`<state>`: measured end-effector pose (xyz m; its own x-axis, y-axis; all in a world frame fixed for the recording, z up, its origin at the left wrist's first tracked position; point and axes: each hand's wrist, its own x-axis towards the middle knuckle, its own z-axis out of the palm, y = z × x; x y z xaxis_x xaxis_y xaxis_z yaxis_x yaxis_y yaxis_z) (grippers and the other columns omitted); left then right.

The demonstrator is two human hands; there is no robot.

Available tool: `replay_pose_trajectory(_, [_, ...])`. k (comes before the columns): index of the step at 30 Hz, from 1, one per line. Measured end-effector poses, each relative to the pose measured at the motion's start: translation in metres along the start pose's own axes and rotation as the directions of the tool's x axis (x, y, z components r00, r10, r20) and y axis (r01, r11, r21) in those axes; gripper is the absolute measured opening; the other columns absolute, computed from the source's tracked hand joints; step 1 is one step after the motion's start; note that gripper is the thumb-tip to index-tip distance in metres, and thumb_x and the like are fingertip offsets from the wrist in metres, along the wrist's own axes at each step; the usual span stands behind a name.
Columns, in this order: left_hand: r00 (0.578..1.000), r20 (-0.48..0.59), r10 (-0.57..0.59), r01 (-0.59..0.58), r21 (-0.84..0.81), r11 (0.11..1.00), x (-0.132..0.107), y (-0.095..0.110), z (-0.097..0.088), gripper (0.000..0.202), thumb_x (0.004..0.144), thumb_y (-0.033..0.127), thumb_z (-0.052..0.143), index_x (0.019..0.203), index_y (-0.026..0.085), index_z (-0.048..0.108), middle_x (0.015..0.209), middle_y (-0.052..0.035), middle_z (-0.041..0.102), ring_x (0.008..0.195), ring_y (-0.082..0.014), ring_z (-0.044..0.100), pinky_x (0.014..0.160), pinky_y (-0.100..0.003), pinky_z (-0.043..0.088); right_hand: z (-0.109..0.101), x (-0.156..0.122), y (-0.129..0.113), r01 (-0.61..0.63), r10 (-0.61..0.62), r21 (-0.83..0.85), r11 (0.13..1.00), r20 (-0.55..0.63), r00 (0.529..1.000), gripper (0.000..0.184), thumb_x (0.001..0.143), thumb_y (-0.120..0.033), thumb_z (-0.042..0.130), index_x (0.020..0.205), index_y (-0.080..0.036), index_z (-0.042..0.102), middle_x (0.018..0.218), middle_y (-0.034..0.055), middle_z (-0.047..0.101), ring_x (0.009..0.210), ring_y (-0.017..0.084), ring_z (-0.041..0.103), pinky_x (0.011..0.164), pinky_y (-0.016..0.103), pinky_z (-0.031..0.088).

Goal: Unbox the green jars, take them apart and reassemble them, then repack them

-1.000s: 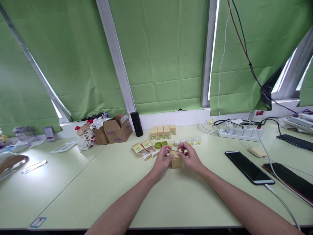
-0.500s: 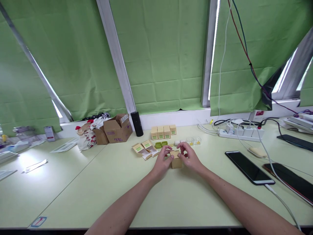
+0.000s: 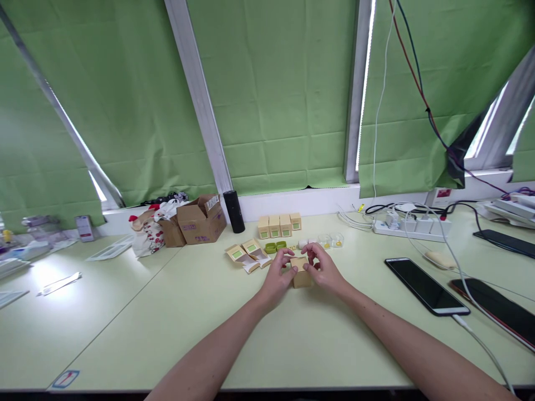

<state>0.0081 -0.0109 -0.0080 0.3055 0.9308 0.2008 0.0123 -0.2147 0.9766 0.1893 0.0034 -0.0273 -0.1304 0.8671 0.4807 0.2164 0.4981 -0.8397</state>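
A small brown cardboard box (image 3: 302, 278) stands on the table between my hands, its top panel level. My left hand (image 3: 277, 279) grips its left side, thumb at the top edge and fingers curled behind. From the right, my right hand (image 3: 324, 269) holds the same box, thumb on the upper edge and fingers bent over the far side. Just beyond are two green containers (image 3: 271, 248), small white pieces (image 3: 302, 243) and clear round containers (image 3: 336, 241) with something yellow inside. Two unfolded cartons (image 3: 243, 254) lie to the left, and several closed boxes (image 3: 275, 226) stand in a row behind.
At the back left are a brown carton (image 3: 201, 225), a patterned bag (image 3: 149, 239) and a black cylinder (image 3: 234, 212). On the right lie a phone (image 3: 426, 285) with its cable, another dark phone (image 3: 497, 305), a power strip (image 3: 412, 229) and loose cables.
The fingers of my right hand have shifted very slightly at the box's top edge. The box and everything else stay where they were.
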Motion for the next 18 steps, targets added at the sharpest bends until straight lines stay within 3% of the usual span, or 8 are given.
replay_pose_trajectory(14, [1.000,0.000,0.002,-0.002,0.063,0.998,0.0015,-0.0022,-0.0012,0.037,0.086,0.030,0.066,0.119,0.024,0.050,0.103,-0.0059,0.067,0.099,-0.0227,0.062,0.082,-0.033,0.047,-0.0007,0.0003,0.0002,-0.025,0.026,-0.019,1.000,0.041,0.999,0.029,0.078,-0.022,0.058,0.107,-0.025,0.054,0.099,0.0017,0.047,0.084,0.018,0.050,0.063,0.028,0.044])
replay_pose_trajectory(18, [1.000,-0.007,0.019,-0.018,0.112,0.994,0.0040,-0.0070,-0.0036,0.036,0.087,0.032,0.067,0.119,0.025,0.051,0.104,-0.0065,0.071,0.104,-0.0245,0.062,0.094,-0.039,0.044,-0.0075,0.0024,-0.0002,-0.056,0.053,0.023,0.998,0.120,0.991,0.036,0.079,-0.026,0.062,0.114,-0.026,0.052,0.104,0.0017,0.046,0.084,0.017,0.050,0.065,0.028,0.044])
